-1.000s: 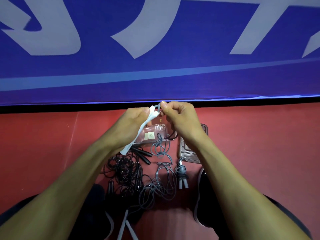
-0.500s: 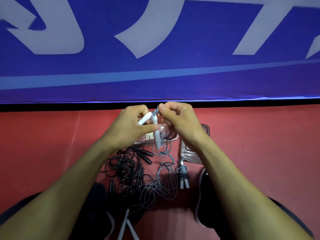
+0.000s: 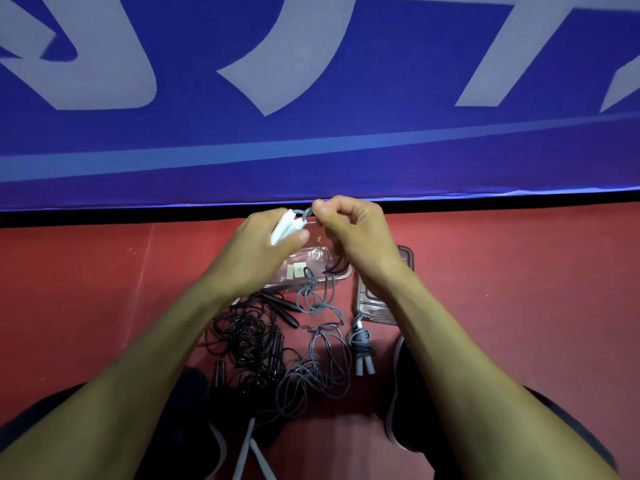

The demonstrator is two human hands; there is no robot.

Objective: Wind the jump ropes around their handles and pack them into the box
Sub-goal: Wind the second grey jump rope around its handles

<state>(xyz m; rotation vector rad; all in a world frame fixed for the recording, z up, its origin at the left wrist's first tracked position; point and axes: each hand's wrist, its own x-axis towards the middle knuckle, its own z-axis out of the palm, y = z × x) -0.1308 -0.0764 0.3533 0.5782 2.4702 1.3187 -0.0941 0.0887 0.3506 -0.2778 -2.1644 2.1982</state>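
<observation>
Grey cord point(image 3: 304, 214) is pinched in the right hand point(image 3: 349, 230) fingers, while the left hand point(image 3: 266, 242) fingers curl round the paired white handles point(image 3: 285, 228) — best wound with steady tension, turns side by side. Slack trails toward six o'clock; the clear box point(image 3: 313, 268) lies on the floor just beneath — nothing packed yet.

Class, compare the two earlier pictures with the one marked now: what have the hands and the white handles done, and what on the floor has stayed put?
The left hand has turned the white handles from hanging down to pointing up toward the right hand, which still pinches the grey cord at their top. Nothing was let go. The black ropes, wound grey rope and clear box lie as before.
</observation>
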